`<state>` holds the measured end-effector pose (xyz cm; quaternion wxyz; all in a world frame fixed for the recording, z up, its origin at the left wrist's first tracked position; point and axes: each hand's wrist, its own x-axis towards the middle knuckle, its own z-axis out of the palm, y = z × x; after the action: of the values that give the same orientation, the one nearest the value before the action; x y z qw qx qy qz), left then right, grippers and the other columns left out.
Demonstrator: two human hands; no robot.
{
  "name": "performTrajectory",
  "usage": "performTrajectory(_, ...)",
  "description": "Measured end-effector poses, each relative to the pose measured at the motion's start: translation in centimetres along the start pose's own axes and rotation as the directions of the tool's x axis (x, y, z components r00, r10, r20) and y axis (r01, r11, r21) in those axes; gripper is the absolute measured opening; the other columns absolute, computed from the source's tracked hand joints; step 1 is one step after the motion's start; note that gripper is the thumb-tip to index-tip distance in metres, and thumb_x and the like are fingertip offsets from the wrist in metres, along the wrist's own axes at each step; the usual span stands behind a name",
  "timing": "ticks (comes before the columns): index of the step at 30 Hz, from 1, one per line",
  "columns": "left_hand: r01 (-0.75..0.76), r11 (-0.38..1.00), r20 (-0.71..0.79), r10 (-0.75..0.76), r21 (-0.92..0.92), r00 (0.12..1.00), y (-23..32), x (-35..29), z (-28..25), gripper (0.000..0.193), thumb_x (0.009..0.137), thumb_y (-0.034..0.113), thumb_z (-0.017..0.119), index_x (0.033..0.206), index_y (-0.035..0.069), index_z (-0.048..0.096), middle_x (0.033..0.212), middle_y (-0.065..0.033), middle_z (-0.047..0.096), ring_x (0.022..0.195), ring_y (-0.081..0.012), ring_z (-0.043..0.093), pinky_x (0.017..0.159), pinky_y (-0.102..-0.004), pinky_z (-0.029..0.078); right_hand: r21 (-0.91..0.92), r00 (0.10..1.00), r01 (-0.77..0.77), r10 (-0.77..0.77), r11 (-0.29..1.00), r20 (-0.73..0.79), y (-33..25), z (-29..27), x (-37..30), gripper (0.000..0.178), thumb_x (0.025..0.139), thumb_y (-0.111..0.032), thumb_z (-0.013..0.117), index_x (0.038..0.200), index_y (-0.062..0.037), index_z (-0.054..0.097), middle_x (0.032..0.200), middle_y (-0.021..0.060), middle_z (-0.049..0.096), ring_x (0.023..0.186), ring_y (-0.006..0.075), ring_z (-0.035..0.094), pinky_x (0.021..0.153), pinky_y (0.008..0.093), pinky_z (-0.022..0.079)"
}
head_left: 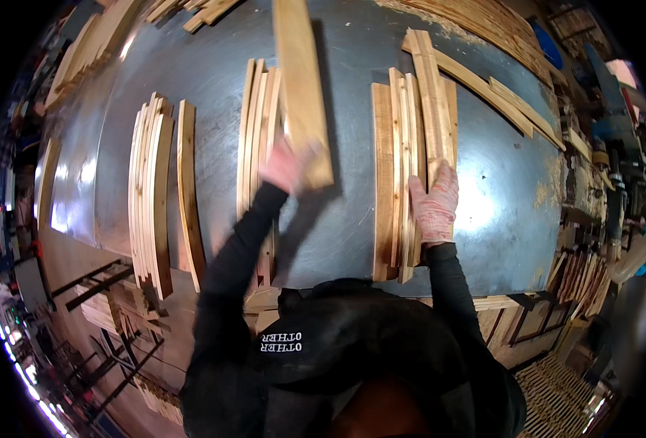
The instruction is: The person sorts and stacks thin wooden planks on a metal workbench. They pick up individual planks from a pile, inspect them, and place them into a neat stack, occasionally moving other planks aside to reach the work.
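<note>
My left hand (pixel 286 165), in a pale pinkish work glove and somewhat blurred, grips a wide wooden board (pixel 302 87) by its near end. The board is raised and slightly tilted, casting a shadow on the table. Beneath and left of it lies a row of narrow wooden strips (pixel 248 139), partly hidden by my arm. My right hand (pixel 437 207), gloved alike, has thumb and fingers around the near end of another board (pixel 428 95), which lies on top of the right-hand stack (pixel 383 182).
The boards lie on a dark metal table (pixel 345 241). To the left are a bundle of strips (pixel 147 197) and a single strip (pixel 186 186). Two strips (pixel 494 95) lie slantwise at the far right. Sawdust (pixel 548 190) covers the right edge, and more planks (pixel 96 47) sit far left.
</note>
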<state>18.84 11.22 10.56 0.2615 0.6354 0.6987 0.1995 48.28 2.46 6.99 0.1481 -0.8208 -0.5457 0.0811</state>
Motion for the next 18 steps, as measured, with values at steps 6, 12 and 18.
performTrajectory(6,0.096,0.995,-0.592,-0.088,-0.018,0.801,0.0,23.4,-14.7,0.082,0.076,0.056,0.071,0.126,-0.005,0.051,0.110,-0.0226,0.066,0.093,-0.0265,0.068,0.079,-0.0367,0.053,-0.221,0.959,-0.052,0.111,0.974,0.262,1.9,-0.3,4.3,0.090,0.078,-0.049,0.070,0.147,-0.0077,0.029,0.141,0.0243,0.043,0.127,0.0392,0.046,0.104,0.0469,0.040)
performTrajectory(12,-0.164,0.827,0.106,0.260,-0.537,0.960,-1.0,11.8,4.5,0.066,0.089,0.040,0.066,0.138,0.001,0.043,0.112,-0.0154,0.064,0.092,-0.0214,0.065,0.082,-0.0346,0.053,0.184,0.918,-0.201,0.119,0.962,0.379,6.3,-2.1,6.4,0.070,0.087,-0.032,0.064,0.144,-0.0018,0.036,0.132,0.0208,0.052,0.113,0.0285,0.058,0.097,0.0368,0.047)
performTrajectory(18,0.662,0.222,0.697,0.177,-0.716,0.695,7.1,-4.9,10.9,0.064,0.089,0.042,0.068,0.134,0.003,0.048,0.112,-0.0117,0.061,0.090,-0.0207,0.063,0.077,-0.0321,0.055,0.682,0.720,-0.523,-0.163,0.510,0.674,8.7,-3.5,1.4,0.054,0.094,-0.024,0.061,0.140,-0.0009,0.044,0.125,0.0113,0.060,0.114,0.0186,0.056,0.098,0.0283,0.045)
